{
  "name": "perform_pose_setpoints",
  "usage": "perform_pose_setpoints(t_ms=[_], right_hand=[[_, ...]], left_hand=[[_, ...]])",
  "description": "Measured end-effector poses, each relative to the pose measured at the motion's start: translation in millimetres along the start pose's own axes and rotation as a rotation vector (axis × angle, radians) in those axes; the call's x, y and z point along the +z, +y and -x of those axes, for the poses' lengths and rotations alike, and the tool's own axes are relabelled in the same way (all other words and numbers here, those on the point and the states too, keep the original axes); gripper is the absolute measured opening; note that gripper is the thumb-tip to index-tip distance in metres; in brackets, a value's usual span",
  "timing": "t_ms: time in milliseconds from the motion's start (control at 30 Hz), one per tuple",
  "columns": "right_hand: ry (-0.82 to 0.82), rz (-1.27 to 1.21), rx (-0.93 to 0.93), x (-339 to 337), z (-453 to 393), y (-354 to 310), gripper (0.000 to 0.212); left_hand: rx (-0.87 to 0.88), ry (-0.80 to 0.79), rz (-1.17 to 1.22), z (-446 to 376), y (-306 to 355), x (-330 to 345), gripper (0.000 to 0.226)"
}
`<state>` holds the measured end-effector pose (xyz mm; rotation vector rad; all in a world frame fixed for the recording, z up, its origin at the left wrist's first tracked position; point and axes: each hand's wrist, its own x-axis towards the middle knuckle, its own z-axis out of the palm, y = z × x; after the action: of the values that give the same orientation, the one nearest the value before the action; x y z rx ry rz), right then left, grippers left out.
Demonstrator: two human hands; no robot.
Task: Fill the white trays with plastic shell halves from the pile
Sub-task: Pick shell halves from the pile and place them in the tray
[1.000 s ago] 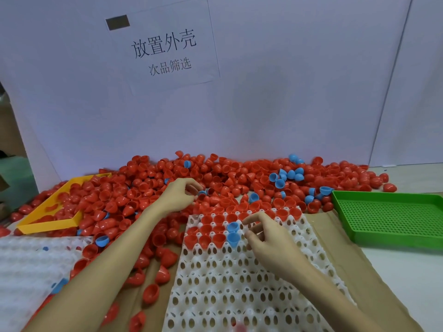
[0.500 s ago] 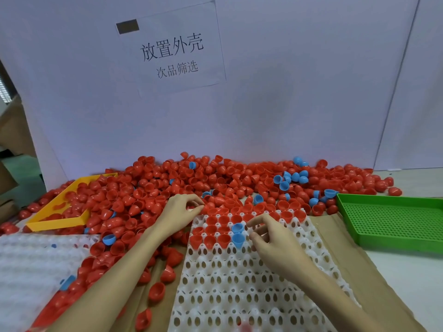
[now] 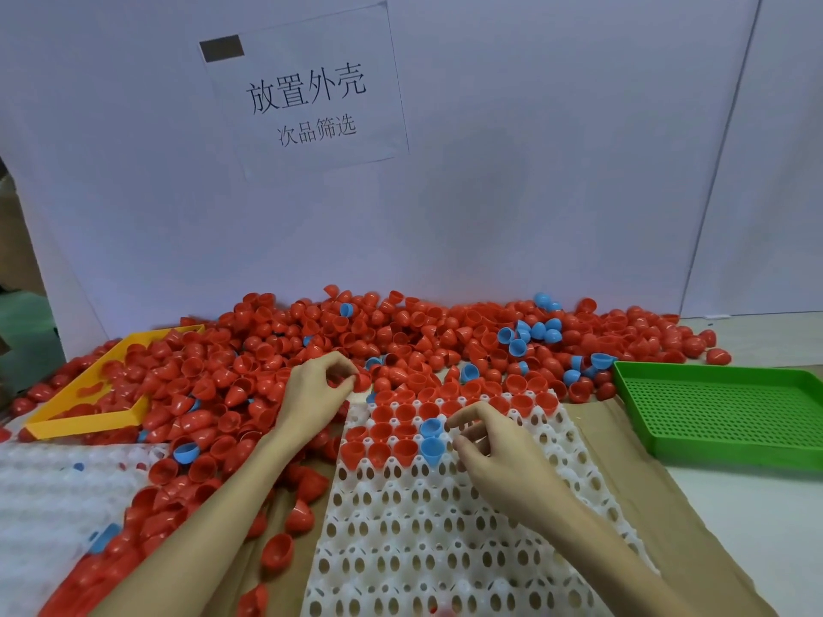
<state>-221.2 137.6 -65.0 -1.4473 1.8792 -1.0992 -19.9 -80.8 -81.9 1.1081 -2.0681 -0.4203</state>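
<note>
The white tray (image 3: 445,541) in front of you holds shell halves only in its far 3 or so rows, mostly red with 2 blue shells (image 3: 431,438) cup-up, so most pockets are left. Your left hand (image 3: 314,389) pinches a red shell (image 3: 361,381) at the pile (image 3: 401,336) edge. Your right hand (image 3: 499,456) hovers beside the blue ones, fingers curled, apparently empty.

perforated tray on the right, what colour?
Green. The perforated tray shows plainly in the head view, right of the white tray.
</note>
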Motion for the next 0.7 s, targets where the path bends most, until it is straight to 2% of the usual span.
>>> perform_pose_setpoints(t_ms=[67,167,333,433,567,700], right_hand=[[-0.001,0.005,0.0,0,0,0,0.017],[-0.003,0.014,0.0,0,0,1,0.018],[-0.007,0.024,0.002,2,0,0,0.018],[-0.004,0.019,0.002,2,-1,1,0.018],[-0.007,0.017,0.001,3,0,3,0.017],[-0.004,0.023,-0.006,3,-1,3,0.017]], left_hand=[[0.085,-0.05,-0.012,1,-1,-12,0.023],[0.244,-0.235,-0.143,3,0,-29,0.021],[0.41,-0.36,-0.257,4,9,-33,0.014],[0.413,-0.373,-0.252,4,13,-27,0.015],[0.314,-0.248,-0.141,-5,21,-15,0.02],[0.257,-0.285,-0.206,-20,31,6,0.026]])
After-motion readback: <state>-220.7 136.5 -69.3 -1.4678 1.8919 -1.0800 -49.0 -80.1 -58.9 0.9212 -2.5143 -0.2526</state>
